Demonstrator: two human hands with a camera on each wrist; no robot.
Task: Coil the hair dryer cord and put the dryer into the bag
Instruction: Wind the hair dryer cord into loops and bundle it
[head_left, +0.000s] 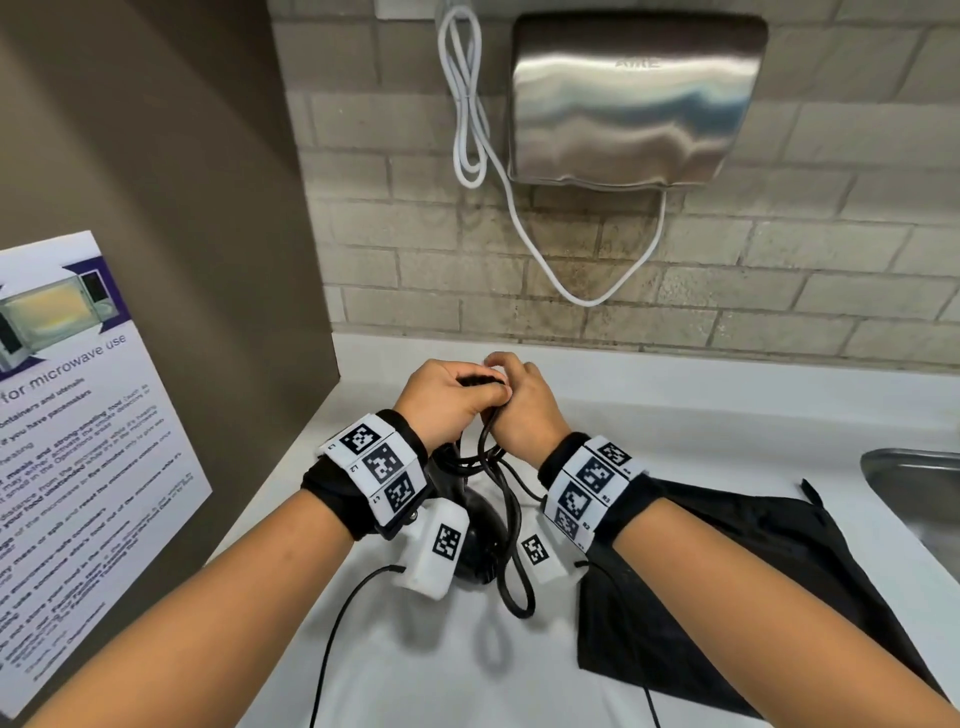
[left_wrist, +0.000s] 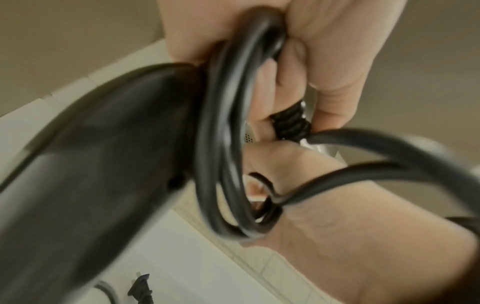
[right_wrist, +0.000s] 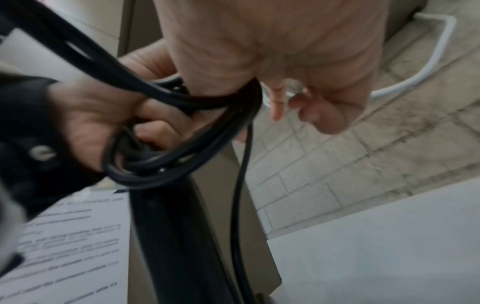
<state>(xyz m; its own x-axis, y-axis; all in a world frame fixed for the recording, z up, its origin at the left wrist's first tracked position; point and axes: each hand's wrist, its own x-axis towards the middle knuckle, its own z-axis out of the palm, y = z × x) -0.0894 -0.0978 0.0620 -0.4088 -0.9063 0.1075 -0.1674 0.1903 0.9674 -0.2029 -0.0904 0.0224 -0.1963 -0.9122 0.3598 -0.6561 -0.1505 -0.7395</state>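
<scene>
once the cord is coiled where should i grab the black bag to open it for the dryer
Probably the bag at its far edge by the sink, where a short tab sticks up; that looks like the mouth. It lies flat on the counter right of the hands, so come from above with the right hand and pinch the top layer.
</scene>
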